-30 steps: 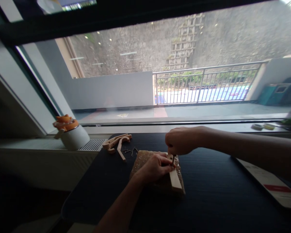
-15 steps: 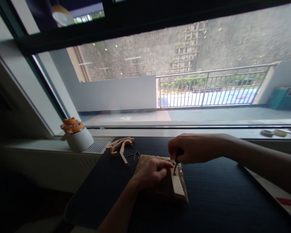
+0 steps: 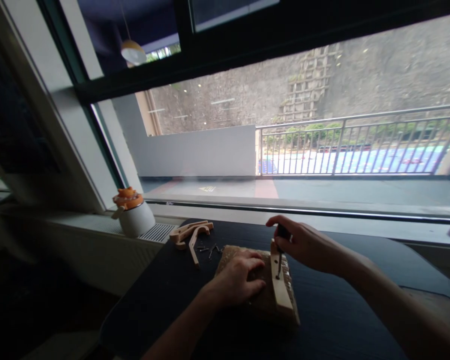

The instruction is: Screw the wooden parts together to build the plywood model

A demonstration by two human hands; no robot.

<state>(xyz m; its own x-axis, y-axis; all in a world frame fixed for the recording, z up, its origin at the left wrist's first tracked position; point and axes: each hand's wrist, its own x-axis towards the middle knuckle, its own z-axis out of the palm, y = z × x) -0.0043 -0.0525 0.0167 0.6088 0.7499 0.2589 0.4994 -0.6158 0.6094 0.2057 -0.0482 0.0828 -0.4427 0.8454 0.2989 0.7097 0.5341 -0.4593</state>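
My right hand (image 3: 298,241) grips a screwdriver (image 3: 279,257) by its dark handle, with the index finger lifted off. Its shaft points down, and the tip meets a dark spot, a hole or a screw head, in a pale wooden piece (image 3: 284,296). That piece lies along the right side of a brown, plastic-wrapped slab (image 3: 230,254). Flat on the slab, left of the wooden piece, rests my left hand (image 3: 240,277), fingers apart and holding nothing.
Curved wooden parts (image 3: 195,245) lie at the back left of the dark table (image 3: 153,295), beside several loose screws (image 3: 211,250). A white pot with an orange lid (image 3: 135,220) stands on the sill left of the table. Behind the table is a large window.
My left fingers have drawn back from the wooden piece and spread on the slab. On the screwdriver handle, my right fingers have loosened and the index finger has risen. The view has shifted.
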